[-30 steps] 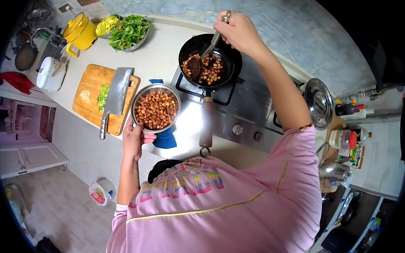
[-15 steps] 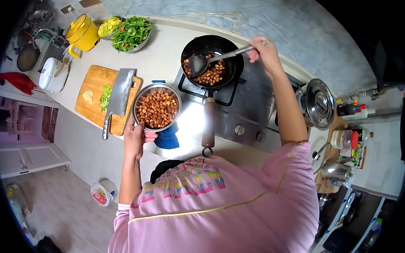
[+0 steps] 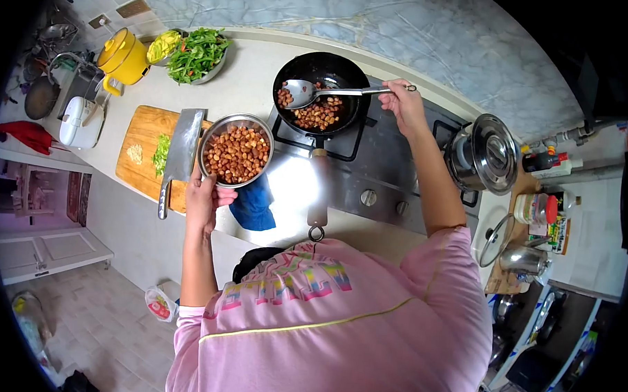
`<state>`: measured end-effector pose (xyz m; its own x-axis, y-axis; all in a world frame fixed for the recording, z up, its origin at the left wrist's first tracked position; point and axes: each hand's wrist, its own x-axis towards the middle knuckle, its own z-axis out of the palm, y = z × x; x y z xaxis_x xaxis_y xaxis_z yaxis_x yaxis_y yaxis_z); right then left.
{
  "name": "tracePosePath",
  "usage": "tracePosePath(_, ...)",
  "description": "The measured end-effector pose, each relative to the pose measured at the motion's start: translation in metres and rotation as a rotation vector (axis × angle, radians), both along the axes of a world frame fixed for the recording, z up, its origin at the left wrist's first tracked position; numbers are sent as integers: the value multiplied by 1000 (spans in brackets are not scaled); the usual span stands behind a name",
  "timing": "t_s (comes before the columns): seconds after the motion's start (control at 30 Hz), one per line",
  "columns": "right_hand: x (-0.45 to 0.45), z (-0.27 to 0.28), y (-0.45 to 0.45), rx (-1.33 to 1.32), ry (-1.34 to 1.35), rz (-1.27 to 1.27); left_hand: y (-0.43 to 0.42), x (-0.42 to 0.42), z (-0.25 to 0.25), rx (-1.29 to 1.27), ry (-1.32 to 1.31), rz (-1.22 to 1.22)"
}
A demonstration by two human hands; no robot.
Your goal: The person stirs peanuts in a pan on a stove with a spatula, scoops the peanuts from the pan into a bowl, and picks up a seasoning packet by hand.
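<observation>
My left hand (image 3: 205,193) grips the near rim of a steel bowl (image 3: 269,163), which is full of reddish-brown peanuts (image 3: 236,155). The bowl is just right of the cleaver, over the counter. Up at the stove, my right hand (image 3: 403,101) is closed around the handle of a metal ladle (image 3: 302,93). Its head lies inside the black wok (image 3: 353,73), by the left wall. More peanuts (image 3: 320,115) sit on the bottom of the wok, some beside the ladle's head. The wok's wooden handle (image 3: 319,189) points towards me.
A cleaver (image 3: 186,143) lies across a wooden cutting board (image 3: 132,165) with chopped green pieces and minced bits. A blue cloth (image 3: 253,206) is by the bowl. Leafy greens (image 3: 198,56) and a yellow pot (image 3: 123,56) stand behind. A lidded steel pot (image 3: 467,163) is on the right.
The ladle's head has turned and shifted slightly left in the wok, its shiny side now showing. My left hand and the bowl have moved a little left in view.
</observation>
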<state>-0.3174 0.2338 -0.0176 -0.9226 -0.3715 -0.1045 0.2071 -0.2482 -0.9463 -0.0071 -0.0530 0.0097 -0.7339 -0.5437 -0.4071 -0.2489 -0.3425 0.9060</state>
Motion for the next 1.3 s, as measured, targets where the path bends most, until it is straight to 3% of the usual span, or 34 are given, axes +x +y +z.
tracePosePath(0.47, 11, -11, 25, -94, -15, -23, 4, -20, 12, -19, 46, -24)
tracePosePath(0.63, 30, 26, 32, -108, 113, 5, 0, -26, 7, -11, 85, -81)
tracePosePath(0.77, 66, 84, 14, 38, 242, 40, 6, -32, 9, -7, 75, -69)
tracePosePath(0.9, 91, 112, -2, 105, 535, 159, 8, -32, 9, 7, 75, -66)
tracePosePath(1.03, 55, 109, 9, 111, 555, 24, 4, -27, 7, 16, 73, -57)
tracePosePath(1.13, 23, 98, 19, 270, 527, -34, -2, -19, 1, 18, 83, -42)
tracePosePath(1.3, -6, 85, 16, 387, 584, -14, 2, -9, 3, 7, 65, -16)
